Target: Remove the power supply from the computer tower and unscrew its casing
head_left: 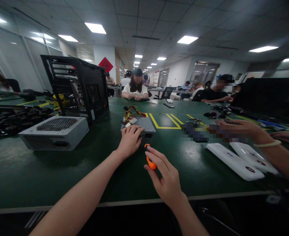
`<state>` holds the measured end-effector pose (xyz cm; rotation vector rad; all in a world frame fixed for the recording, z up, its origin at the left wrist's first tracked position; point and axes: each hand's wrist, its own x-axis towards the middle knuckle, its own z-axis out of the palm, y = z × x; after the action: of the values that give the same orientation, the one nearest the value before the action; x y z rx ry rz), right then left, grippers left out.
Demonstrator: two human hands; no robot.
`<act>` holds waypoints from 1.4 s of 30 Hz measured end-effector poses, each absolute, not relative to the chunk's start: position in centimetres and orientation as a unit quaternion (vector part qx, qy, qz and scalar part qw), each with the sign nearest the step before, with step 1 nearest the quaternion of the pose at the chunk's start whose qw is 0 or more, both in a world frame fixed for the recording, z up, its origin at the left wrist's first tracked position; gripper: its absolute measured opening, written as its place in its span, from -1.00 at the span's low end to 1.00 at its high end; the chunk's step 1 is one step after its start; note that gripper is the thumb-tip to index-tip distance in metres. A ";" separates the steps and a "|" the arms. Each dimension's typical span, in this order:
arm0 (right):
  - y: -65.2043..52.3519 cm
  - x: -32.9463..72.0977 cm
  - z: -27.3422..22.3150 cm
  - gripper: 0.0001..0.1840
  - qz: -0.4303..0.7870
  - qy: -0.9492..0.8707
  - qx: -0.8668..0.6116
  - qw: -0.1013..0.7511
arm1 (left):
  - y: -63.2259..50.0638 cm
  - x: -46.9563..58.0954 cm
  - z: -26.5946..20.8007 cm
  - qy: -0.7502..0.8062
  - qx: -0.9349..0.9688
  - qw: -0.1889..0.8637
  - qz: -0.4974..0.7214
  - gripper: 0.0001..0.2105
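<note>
A small grey computer power supply [148,125] lies in front of me, with a bundle of coloured cables [132,113] and pale connectors at its back left. My left hand [129,140] is over its front and top, fingers bent onto the casing; the hand hides much of the casing. Just right of and nearer than the unit, my right hand [165,175] holds a screwdriver with an orange and black handle [151,163] between thumb and fingers. Its shaft and tip cannot be made out.
At left stand a larger power supply [54,132] and an open black computer case [77,87]. White power banks [235,161] lie at right, near another person's hand [245,129] over blurred items. Across the table [105,190] sits a person [135,87]; a dark monitor [269,100] stands far right.
</note>
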<state>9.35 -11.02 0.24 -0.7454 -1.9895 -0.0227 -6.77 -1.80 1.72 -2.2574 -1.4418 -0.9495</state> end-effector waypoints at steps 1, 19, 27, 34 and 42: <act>-10.9 9.3 0.1 -0.67 -0.019 -0.813 -0.310 0.492 | -1.8 -6.8 1.7 -0.501 -0.785 0.149 -0.332 -0.64; -10.7 9.4 -0.1 -0.74 -0.019 -0.775 -0.332 0.538 | -1.9 -6.7 1.7 -0.504 -0.780 0.151 -0.338 -0.66; -10.7 9.4 0.0 -0.67 -0.046 -0.791 -0.356 0.495 | -1.8 -6.7 1.8 -0.502 -0.781 0.147 -0.340 -0.66; -10.6 9.7 0.2 -0.86 -0.047 -0.753 -0.431 0.496 | -2.0 -6.4 1.9 -0.512 -0.770 0.144 -0.353 -0.72; -10.6 9.1 -0.1 -0.81 -0.064 -0.740 -0.439 0.506 | -1.8 -6.3 1.7 -0.512 -0.765 0.147 -0.363 -0.74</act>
<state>9.09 -10.64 -0.07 -1.0595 -1.7847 -0.1538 -6.31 -1.83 1.75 -2.2012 -1.4726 -1.0453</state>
